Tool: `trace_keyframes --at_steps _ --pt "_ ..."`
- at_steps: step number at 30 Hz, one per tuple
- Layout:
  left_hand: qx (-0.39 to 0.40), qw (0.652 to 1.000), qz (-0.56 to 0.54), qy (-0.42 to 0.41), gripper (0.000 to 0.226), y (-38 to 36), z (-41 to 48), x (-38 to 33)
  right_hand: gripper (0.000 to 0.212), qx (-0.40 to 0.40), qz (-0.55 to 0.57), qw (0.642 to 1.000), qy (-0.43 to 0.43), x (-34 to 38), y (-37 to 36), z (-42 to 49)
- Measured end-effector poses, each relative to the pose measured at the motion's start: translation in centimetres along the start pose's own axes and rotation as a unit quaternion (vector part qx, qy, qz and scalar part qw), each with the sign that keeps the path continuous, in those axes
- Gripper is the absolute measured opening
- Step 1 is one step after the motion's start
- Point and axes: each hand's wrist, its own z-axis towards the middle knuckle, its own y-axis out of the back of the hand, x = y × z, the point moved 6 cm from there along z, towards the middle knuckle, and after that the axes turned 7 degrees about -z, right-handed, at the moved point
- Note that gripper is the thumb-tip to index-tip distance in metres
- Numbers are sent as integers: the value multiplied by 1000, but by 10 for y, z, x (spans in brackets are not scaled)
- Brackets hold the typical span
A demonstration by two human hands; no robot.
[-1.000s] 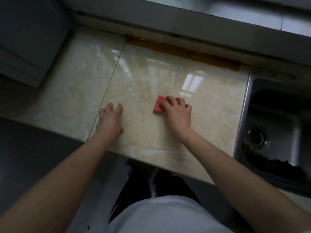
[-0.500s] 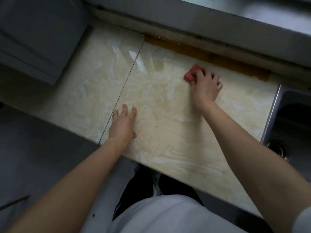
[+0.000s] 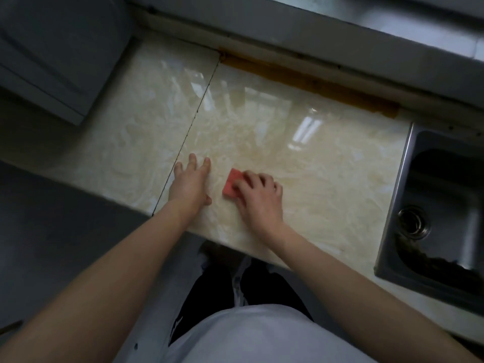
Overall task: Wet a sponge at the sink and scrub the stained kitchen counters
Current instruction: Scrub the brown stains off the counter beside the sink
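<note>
A red sponge (image 3: pixel 231 182) lies flat on the glossy beige marble counter (image 3: pixel 314 163), near its front edge. My right hand (image 3: pixel 259 199) presses down on it with curled fingers gripping its top; only the sponge's left part shows. My left hand (image 3: pixel 191 183) rests flat on the counter just left of the sponge, fingers straight and spread, beside the dark seam (image 3: pixel 193 121) between the two slabs. A steel sink (image 3: pixel 442 213) sits at the counter's right end.
A brown stained strip (image 3: pixel 309 82) runs along the back of the counter under a grey ledge. A grey cabinet (image 3: pixel 57 48) stands at the far left. The sink basin holds dark debris (image 3: pixel 440 260) near its drain (image 3: pixel 413 222).
My right hand has pulled the sponge from the back of the counter near the brown strip to the front, beside my left hand. My left hand stayed flat on the counter.
</note>
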Motion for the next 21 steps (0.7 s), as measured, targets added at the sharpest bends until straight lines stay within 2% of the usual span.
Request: trace_keyframes --at_steps 5,9,13,18,21 --pt "3 999 23 -30 109 0 1 1 33 28 -24 998 56 42 -17 -64" --pt "5 997 -16 -72 81 6 -1 11 30 34 -27 997 63 58 -21 -87" --pt "-27 992 -7 -124 68 19 -7 33 43 57 -35 997 32 60 -26 -89" --pt "-45 989 60 -129 83 25 -5 66 46 38 -32 998 -24 65 -25 -76" --pt "-8 991 68 -118 94 22 4 77 43 9 -28 997 -75 62 -22 -57"
